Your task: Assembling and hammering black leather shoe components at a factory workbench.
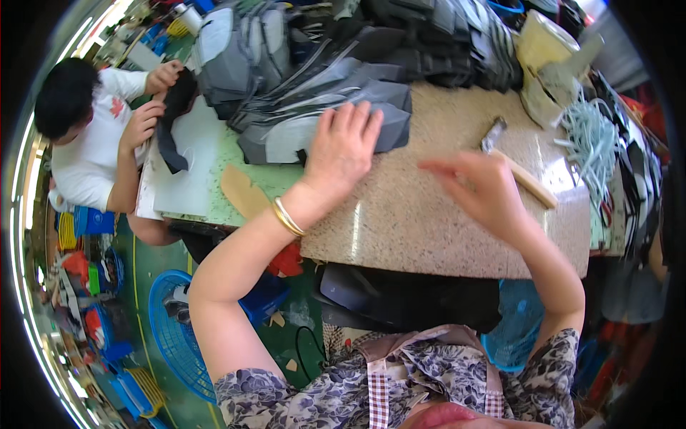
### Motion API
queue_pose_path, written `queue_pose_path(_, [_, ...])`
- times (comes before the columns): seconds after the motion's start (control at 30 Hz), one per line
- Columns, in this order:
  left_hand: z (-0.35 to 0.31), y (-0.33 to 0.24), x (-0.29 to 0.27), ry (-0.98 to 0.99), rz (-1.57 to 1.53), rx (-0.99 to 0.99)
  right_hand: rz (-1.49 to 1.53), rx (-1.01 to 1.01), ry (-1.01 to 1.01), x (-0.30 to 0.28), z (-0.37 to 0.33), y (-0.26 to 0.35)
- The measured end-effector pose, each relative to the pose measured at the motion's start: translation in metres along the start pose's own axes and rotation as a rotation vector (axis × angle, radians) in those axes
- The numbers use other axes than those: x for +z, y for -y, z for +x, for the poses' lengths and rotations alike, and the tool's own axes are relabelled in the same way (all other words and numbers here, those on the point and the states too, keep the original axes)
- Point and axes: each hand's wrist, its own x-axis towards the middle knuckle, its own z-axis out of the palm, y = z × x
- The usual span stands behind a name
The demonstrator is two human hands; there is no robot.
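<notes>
My left hand (341, 151) lies with its fingers stretched out on the near right edge of a heap of grey and black cut fabric pieces (314, 114). Whether it presses on one piece cannot be made out. My right hand (479, 187) hovers over the speckled stone slab (400, 222), holding nothing that I can see. Its fingers point left and the thumb stands apart from them. Just beyond it lies a hammer with a wooden handle (537, 187), its metal head partly dark.
Bundles of grey pieces (246, 53) crowd the far side. A yellowish glue-stained container (547, 61) and pale blue strips (593, 136) stand at the right. A tan sheet (243, 191) lies left. A co-worker (96, 136) handles a black piece. Blue baskets (161, 336) flank me below.
</notes>
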Motion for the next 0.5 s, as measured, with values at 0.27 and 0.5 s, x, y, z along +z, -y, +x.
queue_pose_path(0.27, [0.006, 0.001, 0.009, -0.596, -0.657, -0.094, -0.022, -0.134, 0.278, 0.039, 0.131, -0.102])
queue_pose_path(0.5, [-0.056, 0.117, -0.154, -1.063, -0.351, -0.823, -0.14, -0.142, 0.317, 0.064, 0.126, -0.119])
